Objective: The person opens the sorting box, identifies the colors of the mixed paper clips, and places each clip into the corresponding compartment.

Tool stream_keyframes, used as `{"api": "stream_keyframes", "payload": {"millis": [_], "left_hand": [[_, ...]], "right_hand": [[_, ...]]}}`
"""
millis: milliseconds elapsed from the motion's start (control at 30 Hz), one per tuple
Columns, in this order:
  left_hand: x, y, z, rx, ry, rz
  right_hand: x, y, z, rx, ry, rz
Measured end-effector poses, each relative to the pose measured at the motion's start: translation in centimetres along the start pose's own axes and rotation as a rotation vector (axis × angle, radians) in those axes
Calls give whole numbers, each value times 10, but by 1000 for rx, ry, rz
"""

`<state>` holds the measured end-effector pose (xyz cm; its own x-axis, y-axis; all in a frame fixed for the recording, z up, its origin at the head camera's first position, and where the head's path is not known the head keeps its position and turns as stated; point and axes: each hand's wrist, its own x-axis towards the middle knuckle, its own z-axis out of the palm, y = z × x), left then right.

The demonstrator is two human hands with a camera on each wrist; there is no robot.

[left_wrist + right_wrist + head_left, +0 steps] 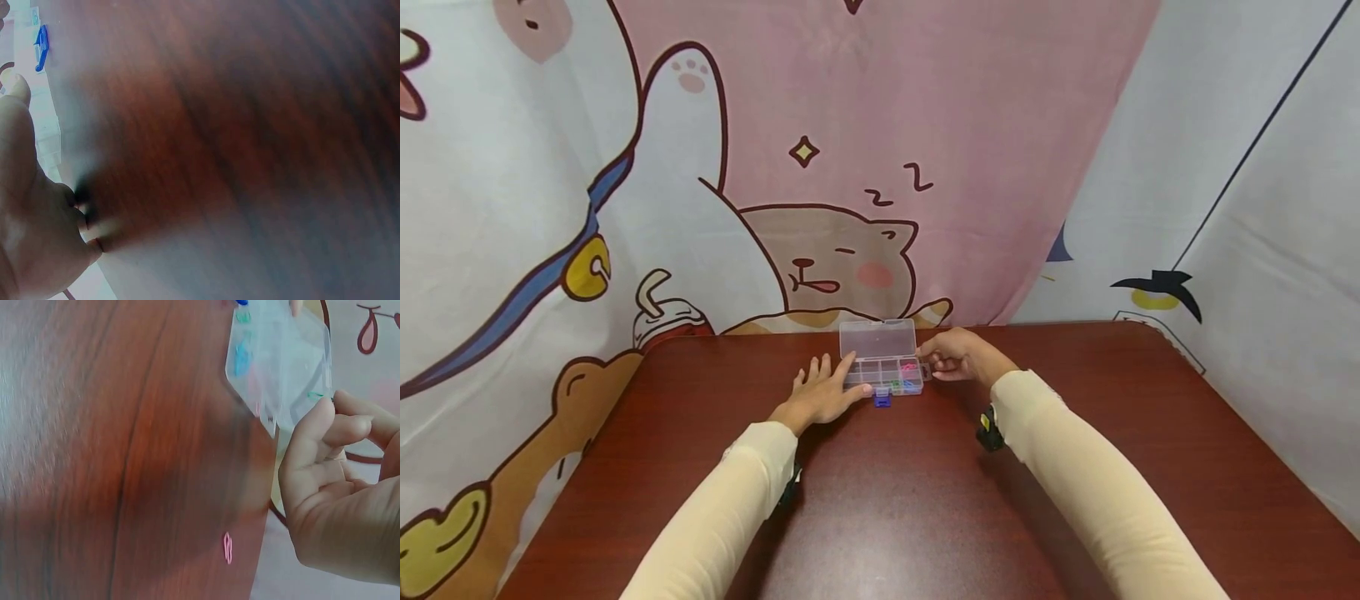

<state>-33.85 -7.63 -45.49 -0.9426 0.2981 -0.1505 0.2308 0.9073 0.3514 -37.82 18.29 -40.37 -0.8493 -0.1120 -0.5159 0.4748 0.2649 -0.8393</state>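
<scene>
A clear plastic compartment box (pixel 870 377) stands on the table with its lid raised at the back and a blue latch (pixel 882 401) at its front. Pink clips (pixel 908 367), green clips (pixel 895 384) and blue clips (pixel 912 386) lie in compartments on its right side. My left hand (pixel 822 397) rests against the box's left end, fingers spread and thumb at the front edge. At the box's right end, my right hand (pixel 958 357) pinches a green paper clip (pixel 315 395) between thumb and forefinger. One pink paper clip (pixel 228 548) lies on the table below that hand.
The brown wooden table (pixel 895 500) reaches back to a hanging cloth (pixel 970 125) printed with cartoon animals. The box stands close to the table's far edge.
</scene>
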Motion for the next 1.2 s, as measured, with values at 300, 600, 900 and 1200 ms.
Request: {"api": "stream_keyframes", "payload": {"millis": [300, 600, 900, 1200], "left_hand": [[1, 0, -1, 7, -10, -8], [3, 0, 0, 15, -8, -16], [3, 1, 0, 13, -12, -8], [4, -1, 1, 13, -16, -15]], "right_hand": [[-3, -4, 18, -2, -35, 31], [-4, -7, 32, -49, -77, 19], [-1, -5, 37, -115, -73, 20], [-5, -6, 33, -124, -81, 19]]}}
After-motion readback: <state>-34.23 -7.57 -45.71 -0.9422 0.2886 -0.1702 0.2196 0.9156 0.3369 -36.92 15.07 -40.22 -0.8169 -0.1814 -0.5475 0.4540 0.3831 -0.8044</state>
